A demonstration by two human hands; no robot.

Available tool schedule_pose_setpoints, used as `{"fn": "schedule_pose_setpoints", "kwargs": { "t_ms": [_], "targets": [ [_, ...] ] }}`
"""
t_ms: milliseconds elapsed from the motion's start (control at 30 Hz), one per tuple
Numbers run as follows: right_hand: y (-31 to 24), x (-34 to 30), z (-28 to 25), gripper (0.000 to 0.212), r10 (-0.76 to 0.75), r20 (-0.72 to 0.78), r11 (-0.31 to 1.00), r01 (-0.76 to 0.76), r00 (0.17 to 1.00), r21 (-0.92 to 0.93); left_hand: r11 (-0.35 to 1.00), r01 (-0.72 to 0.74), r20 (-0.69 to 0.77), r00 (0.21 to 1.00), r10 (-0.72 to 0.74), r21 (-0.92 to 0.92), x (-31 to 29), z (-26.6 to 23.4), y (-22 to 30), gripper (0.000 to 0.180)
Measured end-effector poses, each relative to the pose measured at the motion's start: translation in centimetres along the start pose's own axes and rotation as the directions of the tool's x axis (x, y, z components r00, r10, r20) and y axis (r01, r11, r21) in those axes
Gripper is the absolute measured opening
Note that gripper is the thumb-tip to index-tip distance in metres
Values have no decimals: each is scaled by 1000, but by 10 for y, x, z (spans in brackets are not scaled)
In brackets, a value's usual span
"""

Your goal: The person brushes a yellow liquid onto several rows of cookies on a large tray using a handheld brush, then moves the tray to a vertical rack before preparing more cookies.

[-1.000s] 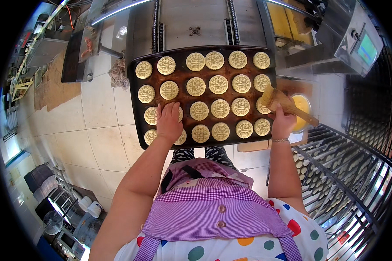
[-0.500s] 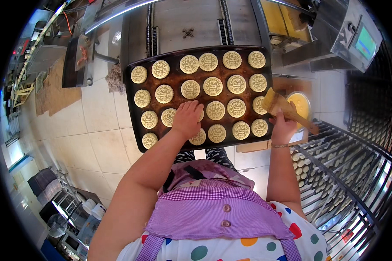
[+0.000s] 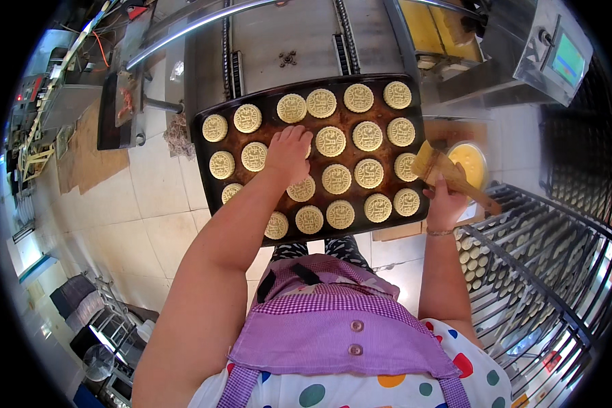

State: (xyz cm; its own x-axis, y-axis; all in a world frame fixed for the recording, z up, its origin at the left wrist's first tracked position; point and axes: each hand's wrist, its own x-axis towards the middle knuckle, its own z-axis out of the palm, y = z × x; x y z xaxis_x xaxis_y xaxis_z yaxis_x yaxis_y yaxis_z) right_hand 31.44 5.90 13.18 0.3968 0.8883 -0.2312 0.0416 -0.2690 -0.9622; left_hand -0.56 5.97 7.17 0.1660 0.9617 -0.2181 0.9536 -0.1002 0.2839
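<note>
A dark baking tray (image 3: 350, 155) holds rows of round, pale, stamped mooncakes (image 3: 330, 141) with fluted edges. My left hand (image 3: 289, 156) reaches over the left-middle part of the tray, its fingers curled round one mooncake in the second row from the far side. That cake is mostly hidden, with only its right edge showing. At the tray's right edge, my right hand (image 3: 446, 201) grips a wide, flat wooden pastry brush (image 3: 453, 175) by its handle. The bristles point up and left, close to a mooncake (image 3: 405, 166) at the tray's right side. My left forearm covers some cakes at the near left.
Right of the tray stands a bowl of yellow liquid (image 3: 470, 160), partly behind the brush. A black rack (image 3: 544, 272) with many small pale rounds fills the lower right. Beyond the tray lies a metal machine bed (image 3: 285, 41); a control box with a screen (image 3: 566, 60) is at upper right.
My left hand has moved away from me, from a third-row mooncake to a second-row one. The third-row cake now shows, slightly nearer me. My right hand still holds the brush in nearly the same place.
</note>
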Motion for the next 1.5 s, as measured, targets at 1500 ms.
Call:
{"fn": "schedule_pose_setpoints", "kwargs": {
  "t_ms": [1500],
  "targets": [
    [132, 130, -196, 35, 114, -417, 514, -413, 902, -752, 757, 391, 239, 920, -310, -524, -253, 62, 50, 33]
  ]
}}
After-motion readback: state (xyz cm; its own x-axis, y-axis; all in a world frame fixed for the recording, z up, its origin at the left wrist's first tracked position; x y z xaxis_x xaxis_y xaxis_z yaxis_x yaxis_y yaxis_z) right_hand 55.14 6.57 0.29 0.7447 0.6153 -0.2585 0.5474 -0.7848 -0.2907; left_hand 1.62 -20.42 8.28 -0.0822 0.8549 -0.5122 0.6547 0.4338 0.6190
